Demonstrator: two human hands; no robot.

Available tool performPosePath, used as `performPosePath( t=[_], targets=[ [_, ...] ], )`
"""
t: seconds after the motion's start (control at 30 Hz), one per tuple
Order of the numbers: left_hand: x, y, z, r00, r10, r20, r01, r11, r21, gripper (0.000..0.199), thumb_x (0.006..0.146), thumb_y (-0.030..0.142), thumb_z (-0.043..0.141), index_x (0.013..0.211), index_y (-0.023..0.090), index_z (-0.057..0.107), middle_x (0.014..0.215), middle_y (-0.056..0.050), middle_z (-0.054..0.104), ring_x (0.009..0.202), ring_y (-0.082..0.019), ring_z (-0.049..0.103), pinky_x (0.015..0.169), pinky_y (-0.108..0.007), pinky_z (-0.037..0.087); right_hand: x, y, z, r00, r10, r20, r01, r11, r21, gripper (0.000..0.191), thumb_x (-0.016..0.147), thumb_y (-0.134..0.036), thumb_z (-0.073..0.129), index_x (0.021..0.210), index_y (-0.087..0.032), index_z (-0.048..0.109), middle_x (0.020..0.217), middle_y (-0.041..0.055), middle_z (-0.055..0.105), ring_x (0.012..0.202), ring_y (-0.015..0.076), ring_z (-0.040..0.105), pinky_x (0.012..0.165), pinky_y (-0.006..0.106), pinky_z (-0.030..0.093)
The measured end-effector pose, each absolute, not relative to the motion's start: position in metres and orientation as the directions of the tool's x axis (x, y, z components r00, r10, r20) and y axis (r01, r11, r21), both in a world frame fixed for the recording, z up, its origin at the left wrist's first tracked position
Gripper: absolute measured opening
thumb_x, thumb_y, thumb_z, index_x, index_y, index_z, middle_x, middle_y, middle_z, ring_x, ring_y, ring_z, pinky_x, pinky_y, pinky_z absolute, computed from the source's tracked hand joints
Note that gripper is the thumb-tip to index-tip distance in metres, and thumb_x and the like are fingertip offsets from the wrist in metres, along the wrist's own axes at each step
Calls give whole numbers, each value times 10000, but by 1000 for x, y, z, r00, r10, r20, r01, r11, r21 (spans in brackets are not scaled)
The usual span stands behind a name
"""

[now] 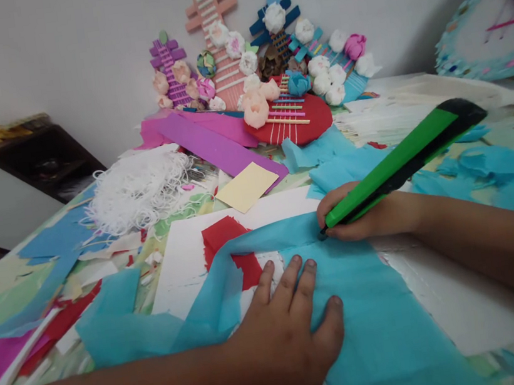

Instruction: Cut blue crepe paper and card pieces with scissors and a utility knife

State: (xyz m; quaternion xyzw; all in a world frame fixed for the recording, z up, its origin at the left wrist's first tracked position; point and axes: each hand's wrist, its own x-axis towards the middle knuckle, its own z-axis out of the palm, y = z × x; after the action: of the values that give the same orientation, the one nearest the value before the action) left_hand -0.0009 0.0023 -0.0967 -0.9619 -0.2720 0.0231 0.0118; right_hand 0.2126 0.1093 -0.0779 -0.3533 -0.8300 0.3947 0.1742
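Note:
A large sheet of turquoise paper (376,309) lies over a white board (174,247), with a fold along its upper side. My left hand (288,321) rests flat on it, fingers spread, holding nothing. My right hand (364,213) is wrapped round a green and black cutter (390,165), whose lower tip meets the turquoise paper just beyond my left fingertips; the blade itself is too small to make out. Red paper (222,238) shows on the board left of the fold.
White string (140,189) is heaped at the left, near paper scraps. Behind the board are a cream card (247,187), a purple strip (217,147) and decorated instrument-shaped crafts (292,115) against the wall. Crumpled turquoise paper (510,175) lies at the right.

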Motion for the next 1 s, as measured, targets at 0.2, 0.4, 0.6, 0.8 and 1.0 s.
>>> performPosePath(
  t=[0.2,0.4,0.6,0.8,1.0],
  targets=[
    [-2,4,-98,865,500,-51,500,-866,-9,628,752,424,470,1285,138,300,1320,-271,251,1204,-454,182,839,-656,209,213,109,-77,-683,730,-29,455,395,-798,161,660,-284,571,785,-182,572,730,-1,610,647,117,568,580,211,485],
    [-2,5,-92,873,480,-89,485,-874,43,772,687,527,523,1292,114,282,1317,-303,217,1202,-473,149,842,-670,184,214,106,-73,-612,789,-54,514,345,-785,184,656,-304,572,779,-168,561,709,11,601,621,117,558,542,210,473],
    [-4,6,-91,873,476,-105,486,-869,93,802,695,610,452,1296,109,274,1329,-308,172,1206,-480,110,831,-681,163,215,109,-74,-668,743,-46,504,406,-762,179,664,-304,560,782,-171,576,746,13,603,665,118,564,585,206,478],
    [-4,4,-90,858,504,-93,512,-855,89,801,704,638,409,1307,130,268,1347,-280,158,1226,-450,78,867,-663,139,215,109,-76,-689,723,-42,475,408,-780,179,665,-298,560,789,-170,576,723,8,598,624,107,550,549,201,474],
    [-2,2,-85,837,532,-131,543,-837,67,755,723,611,412,1300,141,285,1336,-288,176,1226,-436,116,885,-635,161,216,107,-72,-585,807,-79,524,302,-796,147,653,-282,573,761,-184,550,671,-5,584,571,107,536,500,203,458]
  ],
)
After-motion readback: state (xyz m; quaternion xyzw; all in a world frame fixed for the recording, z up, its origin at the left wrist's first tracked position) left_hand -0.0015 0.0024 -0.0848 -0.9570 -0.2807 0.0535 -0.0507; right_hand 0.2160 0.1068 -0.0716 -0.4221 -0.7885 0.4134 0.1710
